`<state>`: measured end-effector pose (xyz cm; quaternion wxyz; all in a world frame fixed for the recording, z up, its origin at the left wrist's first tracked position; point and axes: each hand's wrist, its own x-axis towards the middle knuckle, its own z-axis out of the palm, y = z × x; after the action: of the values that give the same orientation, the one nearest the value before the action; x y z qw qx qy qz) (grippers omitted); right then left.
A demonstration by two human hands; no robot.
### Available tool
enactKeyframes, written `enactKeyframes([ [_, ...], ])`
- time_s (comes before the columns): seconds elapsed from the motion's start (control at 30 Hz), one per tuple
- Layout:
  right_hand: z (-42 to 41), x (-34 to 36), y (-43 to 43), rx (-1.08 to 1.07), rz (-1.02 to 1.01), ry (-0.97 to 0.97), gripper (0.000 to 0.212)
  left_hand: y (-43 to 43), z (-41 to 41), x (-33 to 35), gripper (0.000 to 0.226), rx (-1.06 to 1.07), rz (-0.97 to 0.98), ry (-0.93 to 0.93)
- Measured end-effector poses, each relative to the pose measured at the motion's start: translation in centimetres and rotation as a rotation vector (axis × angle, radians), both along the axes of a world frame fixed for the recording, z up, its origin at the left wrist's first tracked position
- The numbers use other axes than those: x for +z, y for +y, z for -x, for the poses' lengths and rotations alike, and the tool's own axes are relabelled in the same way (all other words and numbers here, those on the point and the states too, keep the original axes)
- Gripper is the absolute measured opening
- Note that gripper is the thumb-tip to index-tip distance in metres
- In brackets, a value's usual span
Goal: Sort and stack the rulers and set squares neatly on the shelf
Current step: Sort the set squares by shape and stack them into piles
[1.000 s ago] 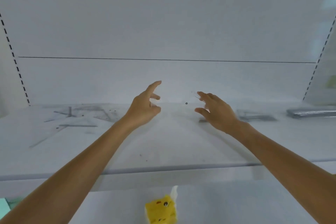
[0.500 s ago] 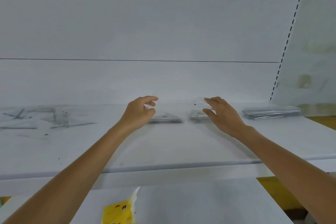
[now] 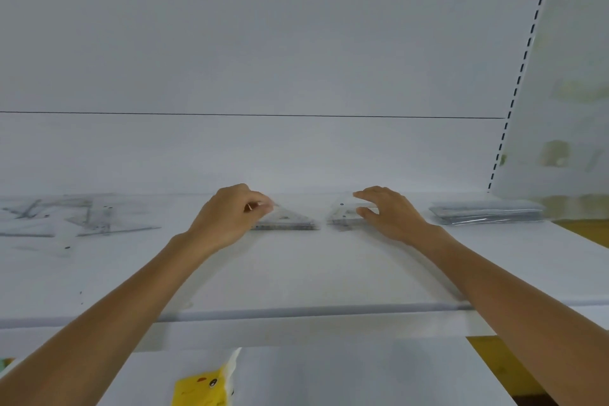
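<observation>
On the white shelf (image 3: 296, 273) lie two low stacks of clear set squares: a left stack (image 3: 290, 222) and a right stack (image 3: 341, 219). My left hand (image 3: 230, 216) has its fingers curled and pinches a clear set square at the left stack's near corner; the piece is blurred. With thumb and fingers, my right hand (image 3: 387, 212) holds another clear set square (image 3: 342, 208) just over the right stack. Both pieces are see-through and hard to outline.
Loose clear rulers and set squares (image 3: 85, 217) are scattered at the shelf's left. A neat pile of rulers (image 3: 487, 214) lies at the right, below a slotted upright (image 3: 517, 89). A yellow packet (image 3: 204, 386) sits on the lower shelf.
The view has swung right, so the loose pile has slid left. Both hands have dropped from mid-air to the two stacks at the back of the shelf.
</observation>
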<state>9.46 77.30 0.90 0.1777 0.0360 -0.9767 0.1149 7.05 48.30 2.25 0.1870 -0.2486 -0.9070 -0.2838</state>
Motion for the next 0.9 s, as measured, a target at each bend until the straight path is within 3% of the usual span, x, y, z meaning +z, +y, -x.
enactKeyframes([
  [0.13, 0.3, -0.8, 0.2, 0.010, 0.078, -0.149, 0.039, -0.8, 0.4, 0.1, 0.024, 0.090, 0.115, 0.233],
  [0.43, -0.7, -0.2, -0.8, 0.011, -0.016, -0.062, 0.042, 0.4, 1.7, -0.6, 0.030, -0.067, -0.023, 0.045],
  [0.63, -4.8, -0.5, -5.5, 0.211, 0.066, -0.036, 0.039, 1.6, 2.9, -0.8, 0.043, -0.130, 0.024, -0.090],
  [0.73, -6.5, -2.1, -7.6, 0.315, -0.009, -0.085, 0.039, 2.6, 3.7, -0.8, 0.042, -0.142, 0.091, -0.098],
  [0.9, -6.4, -2.2, -7.7, 0.286, 0.000, -0.054, 0.039, 3.6, 4.2, -1.8, 0.038, -0.206, -0.020, -0.052],
])
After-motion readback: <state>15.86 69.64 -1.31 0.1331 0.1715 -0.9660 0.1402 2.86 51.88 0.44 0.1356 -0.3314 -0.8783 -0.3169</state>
